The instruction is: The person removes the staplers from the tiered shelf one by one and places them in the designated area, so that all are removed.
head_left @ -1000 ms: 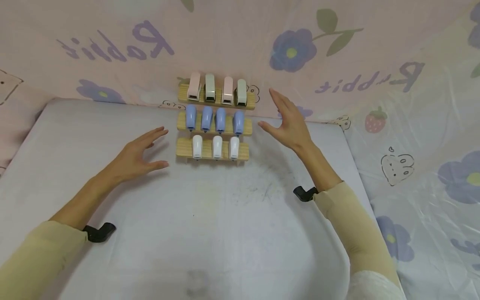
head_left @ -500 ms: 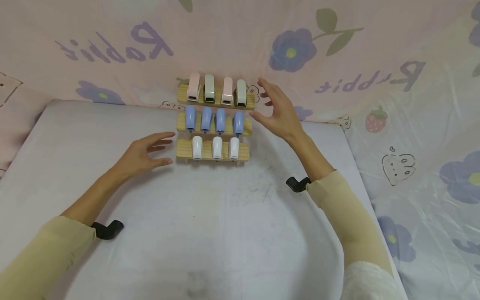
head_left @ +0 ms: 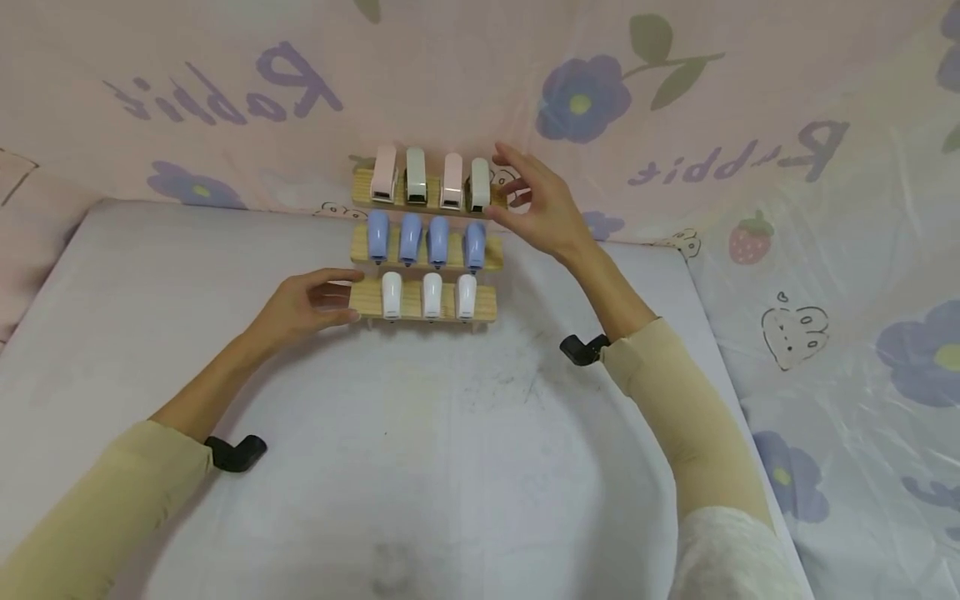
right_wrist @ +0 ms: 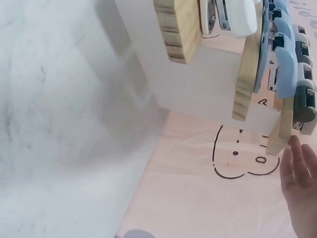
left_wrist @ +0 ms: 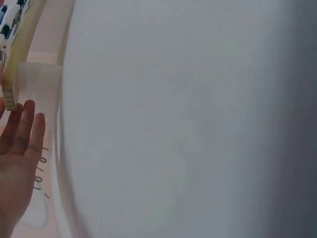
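Note:
A three-tier wooden display rack [head_left: 487, 300] stands at the back of the table with small staplers on it. Three white staplers [head_left: 432, 296] sit on the lowest board, several blue staplers [head_left: 409, 237] on the middle one. Pink staplers [head_left: 385, 173] and pale green staplers [head_left: 416, 175] alternate along the top board. My left hand [head_left: 300, 308] has its thumb and fingers at the left end of the lowest board, fingertips right at the wood. At the top board's right end is my right hand [head_left: 543, 208], fingers loosely extended, close beside the last green stapler.
The rack's boards are joined by a clear or white side panel [right_wrist: 208, 74]. Behind it rises a pink printed cloth [head_left: 450, 75], which also covers the right side. A white sheet [head_left: 420, 467] covers the table. A black wrist mount [head_left: 236, 454] sticks out from the left sleeve.
Both hands have moved inward to the rack, the left to the lowest board's end and the right to the top board's end. The staplers keep their places on the boards.

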The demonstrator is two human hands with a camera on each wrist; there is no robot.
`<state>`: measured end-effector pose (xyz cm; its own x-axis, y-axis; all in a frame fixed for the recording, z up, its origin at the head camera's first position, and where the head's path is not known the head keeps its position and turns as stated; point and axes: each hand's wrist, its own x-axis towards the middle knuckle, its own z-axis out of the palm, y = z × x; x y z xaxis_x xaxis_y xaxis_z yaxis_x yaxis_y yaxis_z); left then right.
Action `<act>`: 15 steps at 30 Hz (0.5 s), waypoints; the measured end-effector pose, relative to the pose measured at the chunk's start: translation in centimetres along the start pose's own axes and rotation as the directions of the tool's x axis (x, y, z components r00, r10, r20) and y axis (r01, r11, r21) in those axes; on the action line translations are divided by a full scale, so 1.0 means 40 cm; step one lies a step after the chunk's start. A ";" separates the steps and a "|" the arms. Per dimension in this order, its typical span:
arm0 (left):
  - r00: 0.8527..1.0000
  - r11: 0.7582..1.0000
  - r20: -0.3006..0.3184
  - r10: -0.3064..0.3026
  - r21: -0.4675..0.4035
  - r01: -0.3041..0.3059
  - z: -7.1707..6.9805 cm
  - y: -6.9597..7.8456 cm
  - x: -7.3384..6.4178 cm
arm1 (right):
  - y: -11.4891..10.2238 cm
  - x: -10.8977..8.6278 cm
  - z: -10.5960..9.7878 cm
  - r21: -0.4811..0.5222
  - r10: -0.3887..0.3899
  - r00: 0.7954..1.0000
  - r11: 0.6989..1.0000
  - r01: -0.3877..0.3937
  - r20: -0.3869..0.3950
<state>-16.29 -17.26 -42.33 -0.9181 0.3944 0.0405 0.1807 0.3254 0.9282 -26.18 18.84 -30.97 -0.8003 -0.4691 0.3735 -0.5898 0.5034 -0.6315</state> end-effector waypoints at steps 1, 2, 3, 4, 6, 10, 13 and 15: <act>1.000 1.000 -0.001 -0.006 -0.009 0.006 0.001 -0.001 0.001 | -0.002 0.004 0.001 0.004 0.003 1.000 1.000 -0.003 0.007; 1.000 1.000 -0.003 -0.014 -0.016 0.014 0.002 -0.001 0.003 | -0.003 0.008 0.002 0.009 0.006 1.000 1.000 -0.006 0.013; 1.000 1.000 -0.001 -0.017 -0.022 0.017 0.002 -0.001 0.005 | -0.004 0.011 0.004 0.013 0.009 1.000 1.000 -0.009 0.020; 1.000 0.999 0.000 -0.023 -0.029 0.023 0.003 0.000 0.007 | -0.005 0.015 0.005 0.018 0.013 1.000 1.000 -0.013 0.026; 0.999 0.999 0.003 -0.036 -0.041 0.036 0.003 0.001 0.009 | -0.007 0.021 0.008 0.026 0.018 0.999 0.999 -0.019 0.040; 0.997 0.995 0.012 -0.073 -0.060 0.074 0.003 0.000 0.013 | -0.009 0.027 0.013 0.015 0.042 0.997 0.999 -0.043 0.061; 0.995 0.992 0.034 -0.091 -0.081 0.093 0.004 0.000 0.017 | -0.007 0.029 0.014 -0.004 0.065 0.995 0.998 -0.065 0.070; 0.994 0.991 0.050 -0.094 -0.090 0.099 0.004 0.001 0.019 | -0.005 0.031 0.016 -0.005 0.080 0.994 0.997 -0.079 0.076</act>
<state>-16.91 -16.82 -42.31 -0.9123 0.4042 -0.0657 0.0568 0.2837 0.9572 -27.01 17.71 -30.80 -0.8342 -0.4811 0.2696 -0.5249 0.5429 -0.6556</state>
